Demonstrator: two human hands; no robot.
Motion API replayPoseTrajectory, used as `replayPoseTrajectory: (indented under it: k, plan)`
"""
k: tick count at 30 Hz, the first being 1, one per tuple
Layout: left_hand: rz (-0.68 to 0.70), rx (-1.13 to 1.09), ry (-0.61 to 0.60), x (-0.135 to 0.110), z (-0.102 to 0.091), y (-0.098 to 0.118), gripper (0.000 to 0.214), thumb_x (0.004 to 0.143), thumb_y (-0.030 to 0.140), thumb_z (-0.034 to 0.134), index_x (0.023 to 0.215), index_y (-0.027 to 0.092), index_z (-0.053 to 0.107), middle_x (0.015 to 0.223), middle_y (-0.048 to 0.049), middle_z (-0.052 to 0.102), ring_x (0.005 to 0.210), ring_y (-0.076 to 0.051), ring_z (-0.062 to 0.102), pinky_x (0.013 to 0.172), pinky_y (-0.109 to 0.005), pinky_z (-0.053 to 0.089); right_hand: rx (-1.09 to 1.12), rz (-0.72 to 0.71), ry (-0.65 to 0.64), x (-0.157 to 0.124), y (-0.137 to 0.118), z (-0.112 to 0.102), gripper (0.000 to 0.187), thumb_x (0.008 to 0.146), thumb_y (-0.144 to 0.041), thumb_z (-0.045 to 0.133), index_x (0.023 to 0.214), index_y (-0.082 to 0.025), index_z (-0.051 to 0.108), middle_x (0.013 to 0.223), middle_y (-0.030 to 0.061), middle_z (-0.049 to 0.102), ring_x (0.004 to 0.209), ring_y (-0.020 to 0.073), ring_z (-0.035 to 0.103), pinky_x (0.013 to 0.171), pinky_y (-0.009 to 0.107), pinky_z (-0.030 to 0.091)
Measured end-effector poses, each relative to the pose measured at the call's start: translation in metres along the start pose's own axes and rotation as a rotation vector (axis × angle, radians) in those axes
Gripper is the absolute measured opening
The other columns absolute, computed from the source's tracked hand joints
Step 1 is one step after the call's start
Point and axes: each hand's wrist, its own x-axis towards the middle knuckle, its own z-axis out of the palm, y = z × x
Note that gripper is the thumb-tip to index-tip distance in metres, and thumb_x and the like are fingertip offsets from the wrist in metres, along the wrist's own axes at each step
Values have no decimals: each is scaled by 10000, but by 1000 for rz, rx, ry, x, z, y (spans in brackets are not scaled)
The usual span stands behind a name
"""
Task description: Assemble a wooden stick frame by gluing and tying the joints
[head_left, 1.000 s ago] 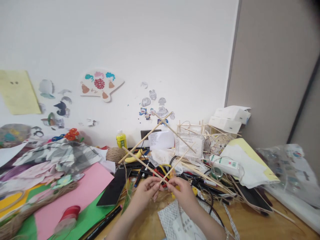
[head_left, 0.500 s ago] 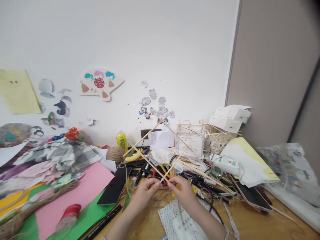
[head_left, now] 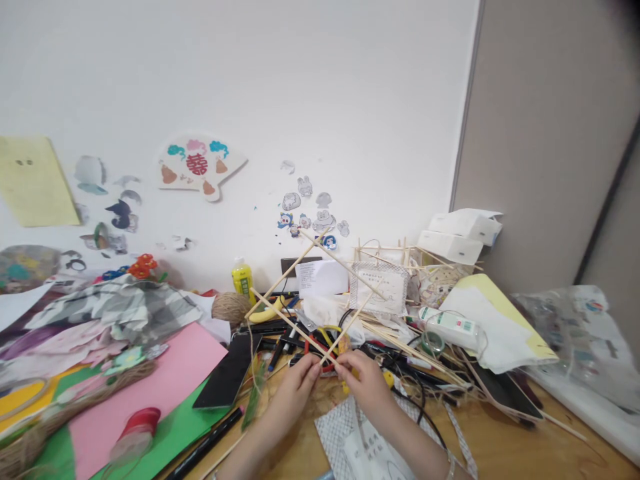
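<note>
4 sticks already cross into a diamond, the left hand and right hand pinching its near corner, though whether any corner still needs fastening is unclear.

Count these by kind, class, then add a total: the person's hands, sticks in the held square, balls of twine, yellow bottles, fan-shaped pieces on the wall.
Left hand and right hand: 2
Sticks in the held square: 4
Twine ball: 1
Yellow bottle: 1
Fan-shaped piece: 1
Total: 9
</note>
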Motion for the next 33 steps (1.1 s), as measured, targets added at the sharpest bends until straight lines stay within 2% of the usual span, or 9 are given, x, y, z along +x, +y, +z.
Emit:
replayPoseTrajectory:
  k: [7,21,27,33]
  plan:
    - [30,29,-26,1,-2,1,296,844,422,373,807,192,555,782,-20,589,760,-175,528,722,-277,419,-18,-11,-32,1,-1,-1,156,813,-124,533,733,-182,654,778,48,648,795,206,570,730,295,409]
    - [19,85,-13,1,-2,0,306,845,435,371,706,198,507,683,5,530,685,-162,486,642,-257,399,44,45,-2,-1,1,0,148,803,-193,531,713,-175,647,764,64,646,779,228,577,716,325,411]
    - [21,85,-28,1,-1,-1,313,848,434,372,762,190,548,733,-10,574,718,-170,516,669,-264,409,148,101,-9,0,0,3,168,785,-209,512,834,-167,667,784,67,689,743,211,623,703,312,467]
    - [13,88,-25,0,1,1,314,842,439,369,732,189,525,673,7,524,671,-162,489,629,-256,390,195,116,11,1,-2,2,207,783,-297,515,738,-160,663,685,54,668,651,191,604,621,279,459]
